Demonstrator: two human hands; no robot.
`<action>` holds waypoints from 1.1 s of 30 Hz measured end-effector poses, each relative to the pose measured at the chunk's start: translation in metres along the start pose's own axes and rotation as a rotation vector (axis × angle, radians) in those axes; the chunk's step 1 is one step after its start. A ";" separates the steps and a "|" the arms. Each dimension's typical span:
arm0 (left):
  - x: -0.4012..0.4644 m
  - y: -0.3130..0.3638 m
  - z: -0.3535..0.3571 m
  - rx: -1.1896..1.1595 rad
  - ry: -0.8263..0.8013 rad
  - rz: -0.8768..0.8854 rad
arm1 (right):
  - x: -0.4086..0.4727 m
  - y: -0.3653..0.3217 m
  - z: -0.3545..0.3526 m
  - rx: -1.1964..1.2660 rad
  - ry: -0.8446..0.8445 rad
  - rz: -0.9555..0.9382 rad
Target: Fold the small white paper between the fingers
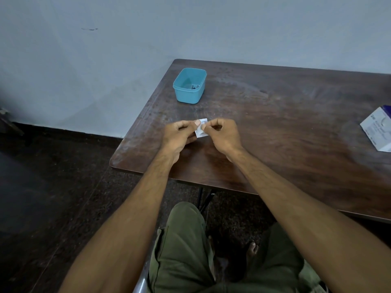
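Left hand [179, 134] and right hand [222, 134] both pinch a small white paper sachet [201, 131] between thumb and fingers, just above the dark wooden table [275, 123]. Open teal plastic tub [189, 85] sits farther back, white-blue cardboard box [378, 129] at right edge.

Two hands are in view — a left hand [179, 136] and a right hand [222, 134]. Between them sits one small white packet [201, 130]. One surface [275, 123] carries everything. On it stands one blue plastic tub [189, 85], with a few small dark bits inside — too small to count. One white and purple box [378, 129] lies at the right edge, partly cut off.
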State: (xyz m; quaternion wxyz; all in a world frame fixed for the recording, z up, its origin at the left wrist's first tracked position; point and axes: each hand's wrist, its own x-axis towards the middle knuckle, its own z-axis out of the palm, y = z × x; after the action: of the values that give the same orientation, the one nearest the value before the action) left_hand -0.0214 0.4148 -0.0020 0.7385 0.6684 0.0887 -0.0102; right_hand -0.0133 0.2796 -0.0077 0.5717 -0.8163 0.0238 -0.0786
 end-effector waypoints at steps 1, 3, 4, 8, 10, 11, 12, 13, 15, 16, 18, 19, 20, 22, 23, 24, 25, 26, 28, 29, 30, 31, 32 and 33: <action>-0.001 0.000 0.000 -0.019 -0.025 -0.005 | 0.000 0.000 0.000 -0.007 0.009 -0.010; -0.003 0.000 0.000 -0.045 -0.073 -0.019 | 0.000 0.001 -0.001 -0.038 0.023 -0.030; -0.003 0.000 0.001 -0.049 -0.081 -0.021 | 0.001 0.003 -0.001 -0.044 0.023 -0.032; -0.002 -0.002 0.004 -0.019 -0.043 -0.004 | 0.001 0.007 -0.004 -0.038 0.001 -0.042; 0.000 -0.003 0.004 -0.014 -0.060 -0.013 | 0.001 0.008 -0.008 -0.041 -0.010 -0.064; 0.000 -0.002 0.003 -0.013 -0.075 -0.020 | 0.000 0.008 -0.011 -0.035 -0.018 -0.071; 0.001 -0.002 0.003 -0.011 -0.089 -0.027 | 0.000 0.007 -0.013 -0.022 -0.029 -0.071; 0.001 -0.001 0.002 -0.007 -0.099 -0.035 | -0.001 0.007 -0.015 -0.005 -0.038 -0.065; 0.001 0.000 0.003 0.003 -0.114 -0.044 | -0.002 0.007 -0.017 0.046 -0.049 -0.041; 0.001 0.000 0.003 0.003 -0.115 -0.045 | -0.003 0.007 -0.017 0.083 -0.049 -0.023; 0.000 -0.001 0.004 -0.001 -0.106 -0.046 | -0.005 0.007 -0.019 0.154 -0.059 0.027; 0.000 -0.001 0.004 -0.004 -0.101 -0.047 | -0.006 0.007 -0.020 0.176 -0.074 0.053; -0.001 -0.001 0.005 -0.007 -0.098 -0.045 | -0.007 0.007 -0.021 0.193 -0.094 0.073; -0.002 -0.002 0.007 -0.011 -0.094 -0.045 | -0.006 0.005 -0.024 0.216 -0.129 0.094; -0.002 -0.002 0.008 -0.011 -0.089 -0.044 | -0.006 0.005 -0.025 0.215 -0.141 0.096; -0.003 -0.002 0.010 -0.010 -0.080 -0.045 | -0.006 0.005 -0.026 0.210 -0.147 0.096; -0.003 -0.002 0.011 -0.012 -0.069 -0.047 | -0.006 0.005 -0.028 0.205 -0.150 0.095; -0.003 -0.002 0.012 -0.015 -0.061 -0.048 | -0.007 0.005 -0.029 0.208 -0.153 0.095; -0.004 -0.003 0.014 -0.012 -0.067 -0.042 | -0.007 0.005 -0.031 0.232 -0.157 0.109; -0.004 -0.004 0.015 -0.004 -0.073 -0.035 | -0.007 0.006 -0.032 0.253 -0.156 0.122; -0.005 -0.004 0.015 0.008 -0.076 -0.024 | -0.007 0.006 -0.033 0.274 -0.155 0.134; -0.005 -0.005 0.015 0.022 -0.075 -0.009 | -0.008 0.006 -0.033 0.293 -0.153 0.143; -0.005 -0.005 0.015 0.042 -0.070 0.008 | -0.008 0.007 -0.034 0.309 -0.154 0.146; -0.006 -0.006 0.015 0.057 -0.068 0.024 | -0.008 0.007 -0.034 0.324 -0.158 0.144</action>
State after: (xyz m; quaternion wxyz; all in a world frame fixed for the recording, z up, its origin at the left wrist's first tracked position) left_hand -0.0258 0.3991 -0.0054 0.7217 0.6895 0.0553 -0.0269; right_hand -0.0264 0.2468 -0.0036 0.6999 -0.7134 0.0246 0.0240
